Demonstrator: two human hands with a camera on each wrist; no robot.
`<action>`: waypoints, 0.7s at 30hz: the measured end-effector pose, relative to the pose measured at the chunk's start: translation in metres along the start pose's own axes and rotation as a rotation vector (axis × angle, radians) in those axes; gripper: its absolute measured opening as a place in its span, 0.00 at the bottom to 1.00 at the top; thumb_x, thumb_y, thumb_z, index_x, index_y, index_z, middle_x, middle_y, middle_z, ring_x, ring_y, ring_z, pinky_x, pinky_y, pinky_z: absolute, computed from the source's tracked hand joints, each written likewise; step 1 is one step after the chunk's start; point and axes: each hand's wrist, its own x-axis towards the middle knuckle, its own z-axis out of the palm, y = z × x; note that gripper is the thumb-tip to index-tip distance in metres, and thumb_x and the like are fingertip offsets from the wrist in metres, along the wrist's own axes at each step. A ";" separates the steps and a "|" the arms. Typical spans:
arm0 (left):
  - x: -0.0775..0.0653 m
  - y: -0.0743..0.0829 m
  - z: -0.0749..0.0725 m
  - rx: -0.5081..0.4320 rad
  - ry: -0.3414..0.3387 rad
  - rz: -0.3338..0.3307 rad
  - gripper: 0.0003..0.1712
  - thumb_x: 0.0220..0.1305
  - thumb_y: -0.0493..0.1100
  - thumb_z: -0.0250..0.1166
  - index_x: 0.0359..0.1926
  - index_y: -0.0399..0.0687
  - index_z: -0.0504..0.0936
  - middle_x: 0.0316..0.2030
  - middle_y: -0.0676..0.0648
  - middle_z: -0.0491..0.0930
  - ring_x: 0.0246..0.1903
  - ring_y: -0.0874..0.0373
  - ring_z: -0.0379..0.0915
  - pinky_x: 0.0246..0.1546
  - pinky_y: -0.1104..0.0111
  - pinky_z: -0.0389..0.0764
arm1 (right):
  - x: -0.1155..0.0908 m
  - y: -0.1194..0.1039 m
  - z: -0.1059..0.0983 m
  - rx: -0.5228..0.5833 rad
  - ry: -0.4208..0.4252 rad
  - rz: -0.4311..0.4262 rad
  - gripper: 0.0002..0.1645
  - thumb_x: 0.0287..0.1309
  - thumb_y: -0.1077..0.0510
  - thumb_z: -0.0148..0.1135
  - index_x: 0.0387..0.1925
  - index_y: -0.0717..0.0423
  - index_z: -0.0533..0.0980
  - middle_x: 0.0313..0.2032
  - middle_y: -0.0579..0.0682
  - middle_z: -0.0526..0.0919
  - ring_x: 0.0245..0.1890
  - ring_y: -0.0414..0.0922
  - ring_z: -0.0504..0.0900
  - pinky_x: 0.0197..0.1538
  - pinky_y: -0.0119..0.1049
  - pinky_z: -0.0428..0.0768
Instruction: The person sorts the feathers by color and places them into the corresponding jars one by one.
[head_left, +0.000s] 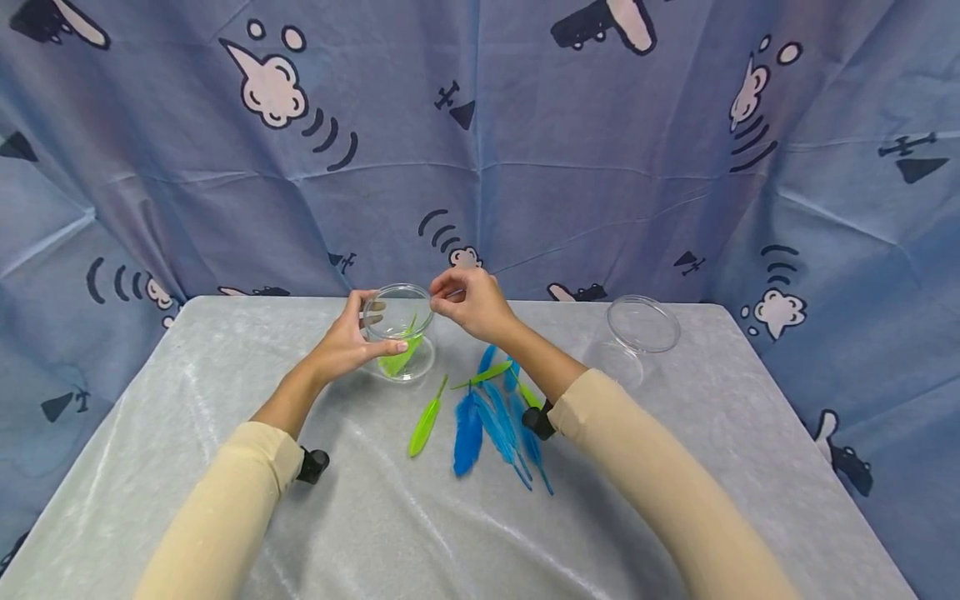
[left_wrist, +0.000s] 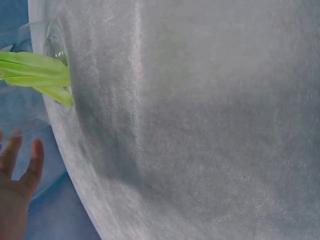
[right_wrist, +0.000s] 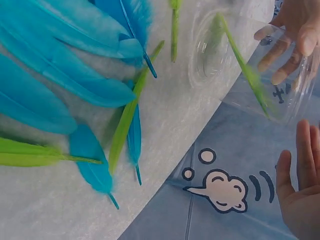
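Probably the clear jar (head_left: 397,325), clamped in the left hand (head_left: 349,337) beside the right hand (head_left: 472,304), is light, slippery, best held round its wall; the right's closure I cannot tell.

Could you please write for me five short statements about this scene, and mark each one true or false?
1. The left hand holds a clear jar. True.
2. Blue feathers fill this jar. False: the green feathers are inside; the blue ones lie on the cloth.
3. A second clear container stands on the right side in the head view. True.
4. The right hand touches that second container. False: it is at the rim of the held jar.
5. A loose green feather lies left of the blue feathers in the head view. True.
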 end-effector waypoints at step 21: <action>-0.002 0.001 0.000 0.020 -0.003 -0.006 0.58 0.55 0.53 0.76 0.75 0.49 0.47 0.72 0.38 0.56 0.72 0.36 0.52 0.65 0.45 0.66 | -0.047 0.076 -0.039 -0.097 -0.114 0.267 0.15 0.59 0.59 0.71 0.44 0.64 0.81 0.37 0.55 0.86 0.36 0.47 0.84 0.40 0.37 0.81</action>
